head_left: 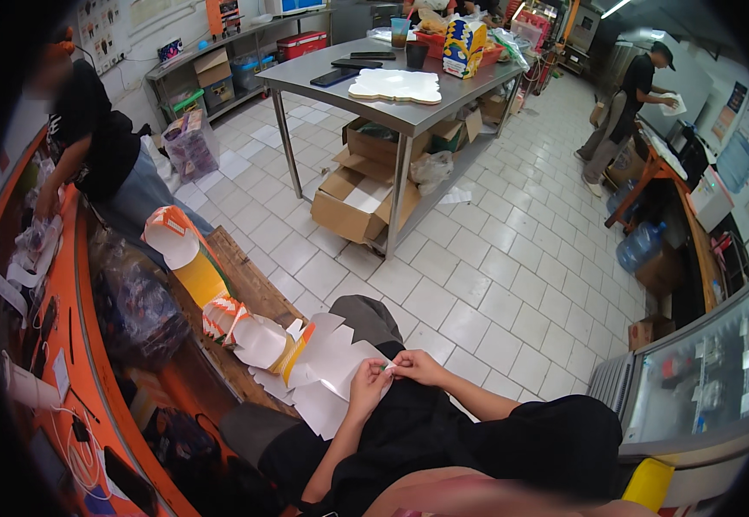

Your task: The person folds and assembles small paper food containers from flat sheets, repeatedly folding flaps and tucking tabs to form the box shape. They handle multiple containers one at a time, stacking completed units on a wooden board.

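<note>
An unfolded paperboard food box (336,366), white inside with cut flaps, lies across my lap and the bench beside me. My left hand (368,385) is closed at its right edge. My right hand (418,368) meets it there, the fingertips of both pinching a small white flap with a bit of green. Whether that flap is joined to the box is hard to see. Left of it, partly folded boxes in white, orange and yellow, one box (258,340) and another box (172,237), stand on the wooden bench (258,284).
A steel table (340,99) ahead carries phones, cups, a stack of white sheets (396,86) and a printed box (463,47). Cardboard cartons (357,202) sit below it. An orange counter (90,379) runs along my left. Two people (90,129) (633,103) work nearby; a glass-door fridge (693,388) stands right.
</note>
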Available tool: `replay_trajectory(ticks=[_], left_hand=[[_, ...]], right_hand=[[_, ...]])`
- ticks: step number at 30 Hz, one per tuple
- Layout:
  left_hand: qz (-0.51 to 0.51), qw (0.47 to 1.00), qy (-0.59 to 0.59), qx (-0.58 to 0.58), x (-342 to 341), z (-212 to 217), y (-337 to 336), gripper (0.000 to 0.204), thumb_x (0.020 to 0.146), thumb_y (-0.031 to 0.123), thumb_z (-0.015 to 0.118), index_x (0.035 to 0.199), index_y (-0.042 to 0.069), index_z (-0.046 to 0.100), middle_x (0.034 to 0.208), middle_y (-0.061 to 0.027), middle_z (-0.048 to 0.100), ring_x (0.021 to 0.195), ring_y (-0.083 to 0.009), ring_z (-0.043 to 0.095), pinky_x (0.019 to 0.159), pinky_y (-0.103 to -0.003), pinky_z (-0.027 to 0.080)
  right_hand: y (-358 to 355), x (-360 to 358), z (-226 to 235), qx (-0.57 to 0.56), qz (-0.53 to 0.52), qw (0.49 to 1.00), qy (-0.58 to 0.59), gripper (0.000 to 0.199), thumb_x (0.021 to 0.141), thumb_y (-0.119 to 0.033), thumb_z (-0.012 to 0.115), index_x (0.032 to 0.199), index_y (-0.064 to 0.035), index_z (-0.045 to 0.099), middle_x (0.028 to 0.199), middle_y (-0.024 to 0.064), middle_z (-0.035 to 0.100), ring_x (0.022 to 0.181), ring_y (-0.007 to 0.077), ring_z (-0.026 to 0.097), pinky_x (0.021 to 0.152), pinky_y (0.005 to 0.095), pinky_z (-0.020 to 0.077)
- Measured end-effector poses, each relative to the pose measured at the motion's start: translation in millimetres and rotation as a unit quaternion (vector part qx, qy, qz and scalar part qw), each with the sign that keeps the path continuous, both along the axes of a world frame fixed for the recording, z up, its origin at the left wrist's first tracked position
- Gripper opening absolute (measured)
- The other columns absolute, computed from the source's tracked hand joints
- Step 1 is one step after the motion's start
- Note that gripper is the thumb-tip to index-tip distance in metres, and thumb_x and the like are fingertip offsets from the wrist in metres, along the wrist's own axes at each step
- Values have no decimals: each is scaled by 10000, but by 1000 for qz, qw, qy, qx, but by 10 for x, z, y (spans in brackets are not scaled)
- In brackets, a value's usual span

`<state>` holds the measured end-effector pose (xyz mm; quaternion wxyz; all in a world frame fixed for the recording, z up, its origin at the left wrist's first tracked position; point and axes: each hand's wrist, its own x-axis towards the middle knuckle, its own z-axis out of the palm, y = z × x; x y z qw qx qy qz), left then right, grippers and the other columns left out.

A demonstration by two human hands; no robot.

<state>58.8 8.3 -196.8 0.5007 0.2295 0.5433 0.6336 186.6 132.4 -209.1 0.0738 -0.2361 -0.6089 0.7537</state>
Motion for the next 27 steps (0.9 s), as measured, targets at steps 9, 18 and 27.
replay_trajectory(ticks=[9,18,27], left_hand=[[-10,995,-95,-42,-19,55,-20,261,844,-13,573,1091,-21,490,867,-101,613,790,-157,627,721,-250,530],[-17,999,-19,-41,-119,145,-100,200,857,34,588,1043,-11,532,907,-91,622,792,-139,625,682,-223,515],[60,983,-174,7,-98,109,-137,238,865,17,564,1095,-25,518,954,-93,609,875,-160,616,765,-259,526]], right_hand=[[-82,22,243,231,-12,969,-84,174,849,-177,645,871,-12,598,718,41,644,681,79,597,620,239,478],[-208,-45,297,40,-50,997,-38,163,910,-180,560,924,-22,601,832,-4,625,759,60,580,665,206,479],[-151,-99,376,-100,-57,993,-3,208,921,-170,542,1017,4,605,1049,63,624,904,114,602,782,249,523]])
